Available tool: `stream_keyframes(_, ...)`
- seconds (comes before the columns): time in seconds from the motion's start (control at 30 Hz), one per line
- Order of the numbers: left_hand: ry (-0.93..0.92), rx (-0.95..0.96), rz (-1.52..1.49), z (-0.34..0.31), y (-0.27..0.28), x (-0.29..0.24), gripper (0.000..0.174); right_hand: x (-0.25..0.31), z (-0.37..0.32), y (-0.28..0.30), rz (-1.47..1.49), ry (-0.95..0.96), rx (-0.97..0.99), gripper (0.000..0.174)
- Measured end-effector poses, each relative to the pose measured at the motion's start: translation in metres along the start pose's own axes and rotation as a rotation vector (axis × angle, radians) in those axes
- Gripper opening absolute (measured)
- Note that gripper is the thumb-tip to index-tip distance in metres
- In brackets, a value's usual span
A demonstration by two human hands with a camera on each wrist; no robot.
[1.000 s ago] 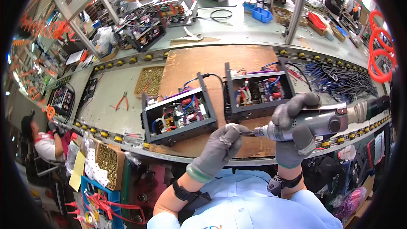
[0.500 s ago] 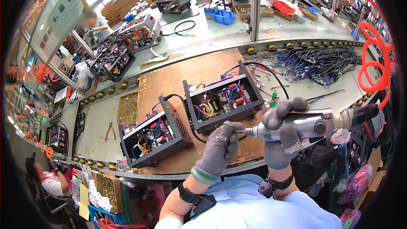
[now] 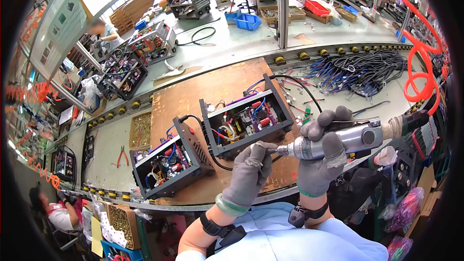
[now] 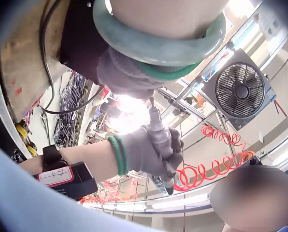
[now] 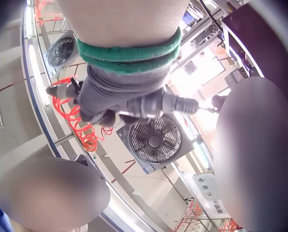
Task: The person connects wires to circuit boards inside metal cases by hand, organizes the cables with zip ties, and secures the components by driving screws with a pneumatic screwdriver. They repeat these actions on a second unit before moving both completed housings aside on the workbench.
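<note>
My gloved right hand (image 3: 314, 176) grips a silver air screwdriver (image 3: 360, 139), fingers on one side of its body and thumb on the other. The tool lies nearly level, its nose toward my left hand. My gloved left hand (image 3: 245, 176) pinches the bit (image 3: 273, 150) at the nose between thumb and fingertips. In the left wrist view, the screwdriver (image 4: 158, 133) points up to the left hand (image 4: 124, 77). Just beyond the hands stand two open black metal housings, a nearer one (image 3: 191, 176) and a farther one (image 3: 280, 128), with wired circuit boards inside.
Both housings sit on a brown board (image 3: 166, 99) on the bench. Red-handled pliers (image 3: 122, 157) and a box of brass-coloured small parts (image 3: 141, 130) lie left. A heap of dark cables (image 3: 357, 75) is at the right. A coiled red air hose (image 3: 418, 75) hangs beside the screwdriver.
The head view has turned, so the housings and bench now appear farther left. Both hands keep the screwdriver and bit between them, a little farther left in view.
</note>
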State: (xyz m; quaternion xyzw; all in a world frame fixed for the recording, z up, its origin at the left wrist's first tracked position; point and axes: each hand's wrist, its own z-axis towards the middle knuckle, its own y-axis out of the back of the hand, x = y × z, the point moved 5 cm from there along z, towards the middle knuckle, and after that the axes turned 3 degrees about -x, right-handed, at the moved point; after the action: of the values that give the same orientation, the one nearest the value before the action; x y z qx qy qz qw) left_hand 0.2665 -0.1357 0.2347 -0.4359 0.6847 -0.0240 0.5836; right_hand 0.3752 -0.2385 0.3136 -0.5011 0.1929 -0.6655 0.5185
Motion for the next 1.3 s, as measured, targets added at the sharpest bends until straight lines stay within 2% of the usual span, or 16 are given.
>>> stream_keyframes(0.07, -0.208, -0.113, 0.404, 0.013, 0.002, -0.019, 0.040, 0.003, 0.003, 0.003, -0.063, 0.027, -0.083, 0.052)
stream_keyframes(0.1, -0.646, -0.118, 0.478, 0.023, 0.010, -0.036, 0.040, 0.005, 0.005, 0.006, -0.066, 0.020, -0.080, 0.052)
stream_keyframes(0.13, -0.874, -0.302, 0.786, 0.030, 0.020, -0.056, 0.036, 0.008, 0.009, 0.009, -0.070, 0.023, -0.060, 0.052)
stream_keyframes(0.17, -1.044, -0.477, 1.340, 0.030, 0.022, -0.078, 0.031, 0.009, 0.011, 0.010, -0.073, 0.031, -0.042, 0.052)
stream_keyframes(0.2, -1.064, -0.564, 1.694, 0.033, 0.022, -0.089, 0.030, 0.012, 0.012, 0.012, -0.085, 0.038, -0.053, 0.051)
stream_keyframes(0.23, -0.943, -0.600, 1.930, 0.045, 0.031, -0.092, 0.035, 0.013, 0.010, 0.014, -0.090, 0.035, -0.057, 0.051)
stream_keyframes(0.3, -0.866, -0.599, 2.158, 0.059, 0.043, -0.096, 0.041, 0.012, 0.010, 0.017, -0.080, 0.047, -0.029, 0.052)
stream_keyframes(0.33, -0.866, -0.594, 2.161, 0.063, 0.038, -0.098, 0.041, 0.012, 0.009, 0.019, -0.075, 0.019, -0.015, 0.053)
stream_keyframes(0.4, -0.374, -0.642, 2.185, 0.073, 0.043, -0.097, 0.053, 0.009, 0.008, 0.023, -0.076, 0.009, -0.046, 0.053)
stream_keyframes(0.57, -0.424, -0.741, 2.157, 0.086, 0.045, -0.094, 0.053, 0.001, 0.010, 0.026, 0.008, -0.074, -0.044, 0.054)
stream_keyframes(0.7, -0.527, -0.597, 2.103, 0.077, 0.054, -0.094, 0.038, 0.003, 0.011, 0.027, -0.137, -0.070, 0.002, 0.054)
stream_keyframes(0.8, -0.543, -0.430, 2.015, 0.058, 0.046, -0.100, 0.030, 0.001, 0.011, 0.033, -0.033, -0.091, -0.052, 0.053)
stream_keyframes(0.97, -0.380, -0.251, 2.057, 0.071, 0.046, -0.100, 0.029, -0.006, 0.009, 0.031, -0.035, -0.136, -0.090, 0.052)
stream_keyframes(1.03, -0.439, -0.247, 2.110, 0.080, 0.036, -0.096, 0.031, -0.009, 0.008, 0.027, -0.059, -0.114, -0.070, 0.051)
stream_keyframes(1.1, -0.278, -0.263, 2.304, 0.089, 0.029, -0.089, 0.027, -0.011, 0.006, 0.024, -0.070, -0.115, -0.050, 0.052)
stream_keyframes(1.3, -0.423, -0.295, 2.161, 0.088, 0.046, -0.084, 0.030, -0.029, 0.019, 0.033, 0.049, -0.087, 0.025, 0.055)
